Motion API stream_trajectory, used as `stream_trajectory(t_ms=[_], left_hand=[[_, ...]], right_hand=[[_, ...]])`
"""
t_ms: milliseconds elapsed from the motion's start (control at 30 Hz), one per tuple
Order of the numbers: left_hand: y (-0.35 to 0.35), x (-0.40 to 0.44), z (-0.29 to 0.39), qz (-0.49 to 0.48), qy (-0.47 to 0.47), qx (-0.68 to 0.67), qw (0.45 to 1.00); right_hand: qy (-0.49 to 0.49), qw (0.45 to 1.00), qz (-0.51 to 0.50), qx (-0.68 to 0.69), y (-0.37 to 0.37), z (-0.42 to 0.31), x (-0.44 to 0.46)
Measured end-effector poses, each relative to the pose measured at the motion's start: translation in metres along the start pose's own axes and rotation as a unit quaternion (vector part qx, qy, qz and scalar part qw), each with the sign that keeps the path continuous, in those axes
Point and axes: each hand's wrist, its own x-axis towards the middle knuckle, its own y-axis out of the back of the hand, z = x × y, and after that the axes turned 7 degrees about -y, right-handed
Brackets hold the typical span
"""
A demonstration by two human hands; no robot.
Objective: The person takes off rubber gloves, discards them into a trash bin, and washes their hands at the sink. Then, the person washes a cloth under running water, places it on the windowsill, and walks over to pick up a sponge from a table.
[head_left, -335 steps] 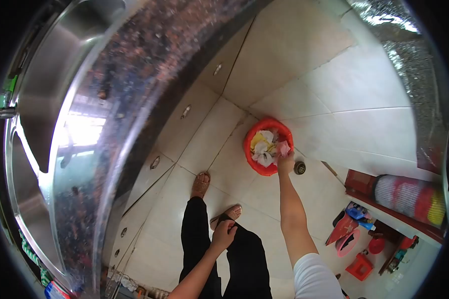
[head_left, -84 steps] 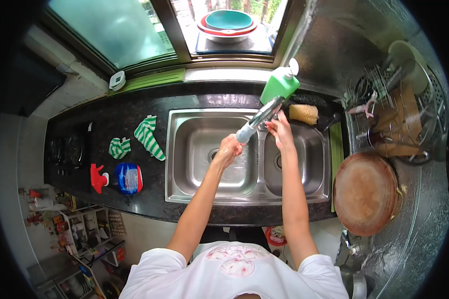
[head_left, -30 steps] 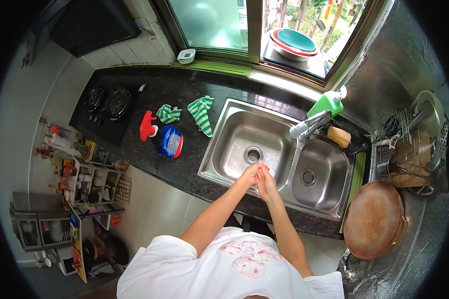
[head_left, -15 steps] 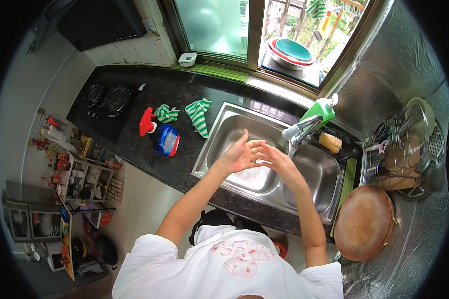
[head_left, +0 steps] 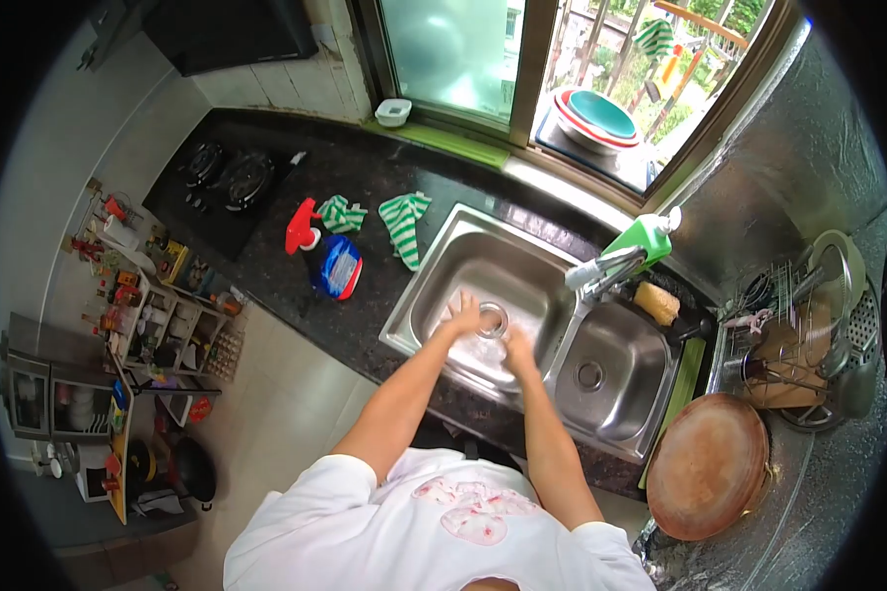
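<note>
Sink, steel, two basins, center-right of frame, set in dark surface. Left hand over the larger basin, fingers spread wide, near drain. Right hand lower right of drain, motion-blurred, cannot tell how wide. Faucet right of center, green bottle and sponge near it. Upper-left of sink: striped cloth, red-topped blue spray bottle. Brown disc, lower right.
</note>
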Motion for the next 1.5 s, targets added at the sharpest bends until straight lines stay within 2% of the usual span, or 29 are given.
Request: stream_trajectory(t_ms=[33, 67, 100, 133, 167, 267, 300, 367, 467, 767, 933, 1000, 1033, 1067, 1100, 1133, 1167, 1200, 1233, 1267, 1300, 1367, 1400, 1433, 1467, 1500], left_hand=[[0.008, -0.003, -0.015, -0.087, -0.041, 0.414, 0.905], [0.01, 0.003, -0.018, -0.147, -0.072, 0.751, 0.64], [0.007, 0.007, -0.015, -0.15, -0.069, 0.751, 0.639], [0.005, 0.002, -0.02, -0.12, -0.163, 0.744, 0.636], [0.006, -0.006, -0.026, -0.088, -0.253, 0.73, 0.629], [-0.014, -0.027, -0.003, -0.118, -0.323, 0.765, 0.545], [-0.019, -0.03, 0.003, -0.12, -0.324, 0.764, 0.545], [-0.023, -0.039, 0.012, -0.095, -0.365, 0.78, 0.5], [-0.029, -0.049, 0.023, -0.095, -0.377, 0.786, 0.481], [-0.039, -0.061, 0.035, -0.071, -0.384, 0.796, 0.463], [-0.039, -0.073, 0.045, -0.074, -0.361, 0.8, 0.474], [-0.037, -0.078, 0.052, -0.069, -0.345, 0.806, 0.476], [-0.036, -0.082, 0.055, -0.072, -0.294, 0.803, 0.513], [-0.035, -0.085, 0.06, -0.074, -0.241, 0.797, 0.549], [-0.031, -0.085, 0.067, -0.067, -0.24, 0.797, 0.55], [-0.027, -0.084, 0.078, -0.154, -0.158, 0.725, 0.652], [-0.024, -0.083, 0.087, -0.236, -0.073, 0.631, 0.735], [-0.025, -0.086, 0.095, -0.224, -0.076, 0.632, 0.738], [-0.027, -0.088, 0.104, -0.276, -0.072, 0.49, 0.824], [-0.029, -0.088, 0.11, -0.321, -0.07, 0.332, 0.884], [-0.028, -0.085, 0.106, -0.288, -0.035, 0.226, 0.93], [-0.022, -0.062, 0.073, -0.181, -0.009, 0.157, 0.971], [-0.013, -0.043, 0.043, -0.117, -0.006, 0.243, 0.963], [0.0, -0.024, 0.013, -0.116, -0.029, 0.568, 0.814], [0.019, -0.015, -0.019, -0.125, -0.1, 0.752, 0.639], [0.041, -0.012, -0.045, -0.12, -0.217, 0.834, 0.493]], right_hand=[[-0.076, 0.993, 0.016, 0.09, 0.002, -0.017, -0.008], [-0.15, 0.972, 0.029, 0.181, 0.01, -0.032, -0.002], [-0.13, 0.963, 0.08, 0.221, 0.001, -0.023, 0.004], [-0.117, 0.949, 0.119, 0.266, -0.003, -0.024, -0.003], [-0.115, 0.956, 0.104, 0.251, -0.004, -0.019, -0.012], [-0.119, 0.965, 0.077, 0.22, 0.044, -0.024, -0.021], [-0.122, 0.965, 0.078, 0.219, 0.059, -0.024, -0.022], [-0.106, 0.964, 0.107, 0.219, 0.081, -0.027, -0.023], [-0.089, 0.969, 0.132, 0.191, 0.113, -0.035, -0.025], [-0.083, 0.975, 0.194, 0.067, 0.184, -0.061, -0.025], [-0.054, 0.977, 0.2, 0.044, 0.204, -0.065, -0.026], [-0.036, 0.987, 0.149, 0.048, 0.217, -0.067, -0.027], [-0.032, 0.987, 0.149, 0.047, 0.224, -0.068, -0.028], [-0.016, 0.982, 0.115, 0.151, 0.233, -0.068, -0.029], [0.001, 0.964, 0.078, 0.253, 0.242, -0.068, -0.031], [0.01, 0.965, 0.075, 0.252, 0.255, -0.067, -0.033], [0.02, 0.952, -0.015, 0.305, 0.268, -0.067, -0.034], [0.03, 0.929, -0.107, 0.353, 0.279, -0.069, -0.034], [0.041, 0.92, -0.125, 0.368, 0.287, -0.072, -0.033], [0.054, 0.921, -0.13, 0.364, 0.281, -0.07, -0.028], [0.045, 0.839, -0.163, 0.516, 0.266, -0.064, -0.023], [-0.013, 0.645, -0.198, 0.738, 0.226, -0.051, -0.005], [0.009, 0.438, -0.191, 0.878, 0.185, -0.043, 0.009], [-0.101, 0.783, -0.145, 0.596, 0.117, -0.024, 0.029], [-0.193, 0.942, -0.191, 0.196, 0.05, -0.005, 0.048], [-0.021, 0.991, -0.093, 0.098, 0.056, -0.007, 0.031]])
